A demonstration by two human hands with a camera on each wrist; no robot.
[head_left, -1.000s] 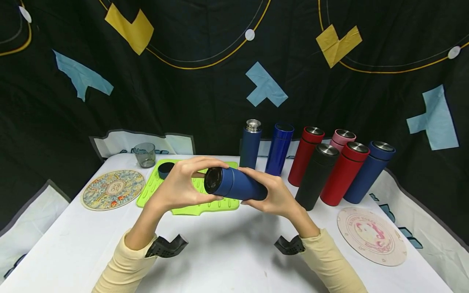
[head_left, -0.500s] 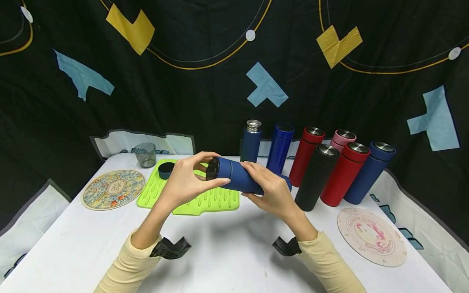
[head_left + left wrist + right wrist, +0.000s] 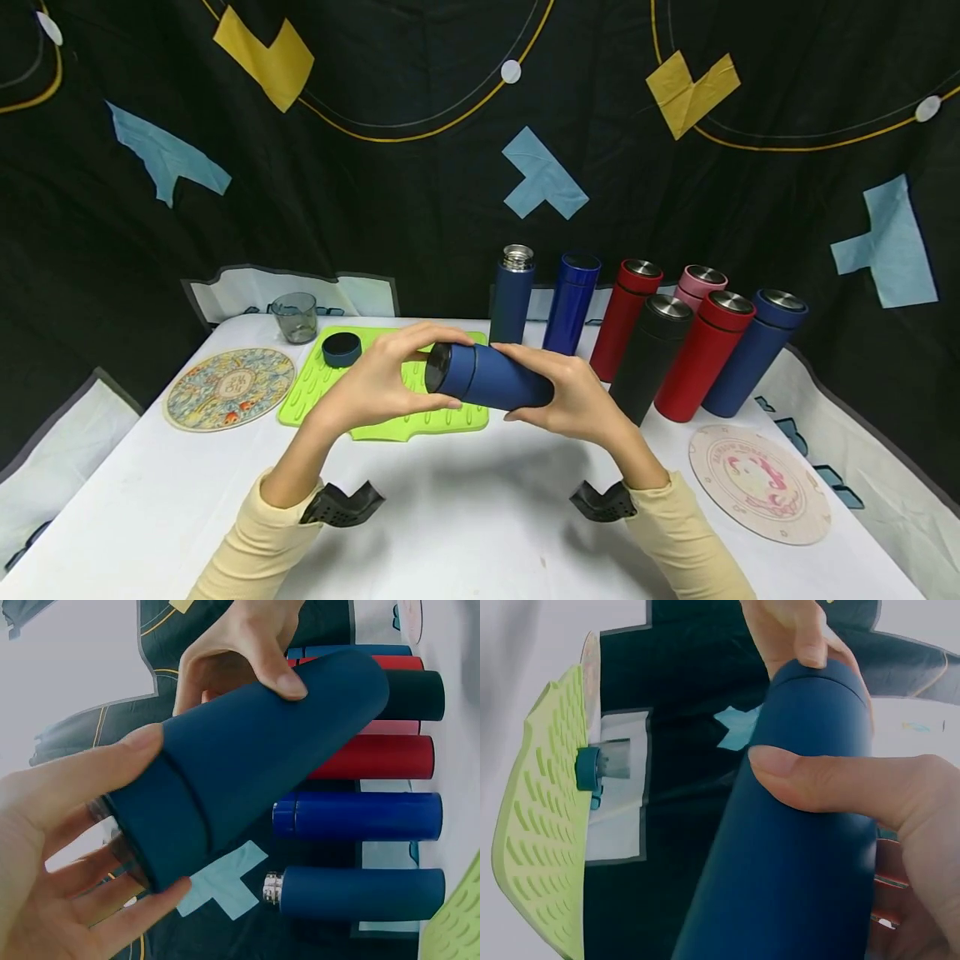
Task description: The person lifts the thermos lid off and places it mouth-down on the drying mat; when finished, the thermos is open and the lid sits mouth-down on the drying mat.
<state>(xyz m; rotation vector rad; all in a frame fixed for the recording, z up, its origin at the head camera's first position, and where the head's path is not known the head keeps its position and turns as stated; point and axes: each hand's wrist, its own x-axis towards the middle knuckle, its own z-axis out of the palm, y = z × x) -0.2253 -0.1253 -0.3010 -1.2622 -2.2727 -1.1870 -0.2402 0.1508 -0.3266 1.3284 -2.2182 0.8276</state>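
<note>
White worktop [image 3: 450,542], black backdrop [image 3: 375,208] | Matte blue flask [image 3: 504,377]: tilted, raised above worktop | Your left hand [image 3: 375,382]: fingers clamped on cap [image 3: 457,372] | Your right hand [image 3: 581,398]: fingers clamped round flask | Step, judged: working the cap; next likely calls for a steady flask

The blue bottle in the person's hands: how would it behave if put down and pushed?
On its side, the held blue bottle would likely roll, being round. It seems stiff: no dent shows under the left hand or the right hand. Upright, it might tip from a high push, being tall and narrow.
</note>
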